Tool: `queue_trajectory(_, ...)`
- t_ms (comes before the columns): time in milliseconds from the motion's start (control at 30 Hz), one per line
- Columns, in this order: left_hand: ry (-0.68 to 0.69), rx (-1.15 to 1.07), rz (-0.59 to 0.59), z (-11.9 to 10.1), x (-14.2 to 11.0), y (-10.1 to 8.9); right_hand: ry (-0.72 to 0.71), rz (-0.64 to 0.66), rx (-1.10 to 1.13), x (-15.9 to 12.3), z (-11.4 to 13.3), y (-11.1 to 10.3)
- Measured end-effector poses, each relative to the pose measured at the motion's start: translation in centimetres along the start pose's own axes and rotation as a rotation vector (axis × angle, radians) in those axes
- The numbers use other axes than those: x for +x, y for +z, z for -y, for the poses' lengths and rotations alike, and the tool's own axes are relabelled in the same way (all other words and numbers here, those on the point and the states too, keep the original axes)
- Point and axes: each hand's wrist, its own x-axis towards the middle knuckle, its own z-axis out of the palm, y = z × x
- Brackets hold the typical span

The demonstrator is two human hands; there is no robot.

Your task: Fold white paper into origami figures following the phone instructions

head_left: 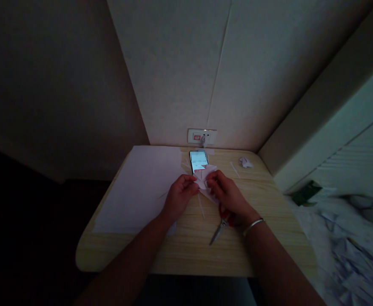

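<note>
A piece of folded white paper [202,178] is held up between my two hands over the middle of the table. My left hand [180,193] pinches its left edge, while the fingers of my right hand [226,190] close on its right side. Just behind the paper lies a phone [199,158] with a lit screen, its lower part covered by the paper. Under my right hand rests a pair of scissors [220,229] with red handles, partly hidden, blades pointing toward me. A thin paper strip [201,207] lies between my forearms.
Large white sheets [135,187] cover the left of the wooden table [180,261]. At the back right are a crumpled paper piece [245,162] and another thin strip [234,169]. A wall socket [202,136] with a plug is above the back edge. Rumpled bedding [355,263] lies to the right.
</note>
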Motion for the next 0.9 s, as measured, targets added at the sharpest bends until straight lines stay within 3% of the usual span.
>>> queue_trajectory(167, -0.014, -0.019, 0.039, -0.2, -0.1, -0.1, 0.04, 0.071, 0.124, -0.1, 0.3, -0.2)
queue_trajectory(433, -0.01, -0.021, -0.011, -0.4, -0.1, -0.1, 0.098, 0.176, 0.382, -0.3, 0.2, -0.1)
queue_trajectory(700, -0.054, 0.044, -0.035, -0.1, 0.1, -0.1, 0.173, 0.23, 0.348, -0.1, 0.0, -0.2)
queue_trajectory(900, 0.004, 0.256, -0.071, 1.0, 0.3, -0.3, 0.194, 0.264, 0.256, -0.2, -0.2, 0.1)
